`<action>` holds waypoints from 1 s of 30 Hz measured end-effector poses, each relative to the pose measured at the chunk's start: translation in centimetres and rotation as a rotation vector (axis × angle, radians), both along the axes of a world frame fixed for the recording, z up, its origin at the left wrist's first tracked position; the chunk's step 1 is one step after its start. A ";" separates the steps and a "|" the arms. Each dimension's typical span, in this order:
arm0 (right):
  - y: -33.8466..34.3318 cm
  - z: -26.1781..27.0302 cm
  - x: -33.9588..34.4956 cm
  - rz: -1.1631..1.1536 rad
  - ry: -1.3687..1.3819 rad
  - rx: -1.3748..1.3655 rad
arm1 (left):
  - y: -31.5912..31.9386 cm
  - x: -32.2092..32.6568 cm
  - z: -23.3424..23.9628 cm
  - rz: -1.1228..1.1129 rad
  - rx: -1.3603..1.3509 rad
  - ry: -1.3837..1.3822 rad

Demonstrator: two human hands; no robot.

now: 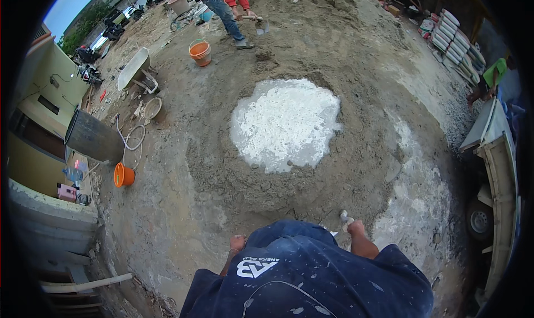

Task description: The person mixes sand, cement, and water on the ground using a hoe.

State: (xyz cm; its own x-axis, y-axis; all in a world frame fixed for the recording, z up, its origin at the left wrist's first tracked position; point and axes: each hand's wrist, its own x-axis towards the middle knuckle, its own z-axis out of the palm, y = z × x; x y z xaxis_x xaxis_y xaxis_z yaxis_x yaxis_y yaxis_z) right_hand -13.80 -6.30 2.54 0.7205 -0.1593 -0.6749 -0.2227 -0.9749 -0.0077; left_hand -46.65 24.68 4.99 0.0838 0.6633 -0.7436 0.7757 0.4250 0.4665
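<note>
My right hand (356, 227) grips the pale, knobbed handle end (345, 218) of a tool, most of which my dark blue shirt hides. My left hand (238, 242) is low beside the shirt, fingers curled; whether it holds anything cannot be made out. Ahead of me lies a broad ring of wet grey sand mix (263, 193). Inside it is a pool of whitish powder and grey water (288, 122), its edge ragged. Both hands are on the near side of the ring, apart from the pool.
A co-worker (227, 9) in red holds a shovel (262, 26) at the far side. Orange buckets (124, 175), a wheelbarrow (135, 69), a dark drum (94, 136) and a hose (134, 138) stand left. Stacked sacks (450, 38), another person (494, 76) and a truck (496, 163) are right.
</note>
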 end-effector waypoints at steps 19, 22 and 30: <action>-0.6 -0.5 -0.2 0.096 -0.041 -0.005 | 0.4 1.1 -3.7 0.001 0.111 -0.121; -1.1 -1.6 -0.4 0.117 -0.034 0.011 | 0.4 0.1 -5.1 -0.020 0.100 -0.055; -0.3 1.1 -2.6 0.094 -0.154 0.183 | 0.4 0.0 -7.5 -0.031 0.054 -0.028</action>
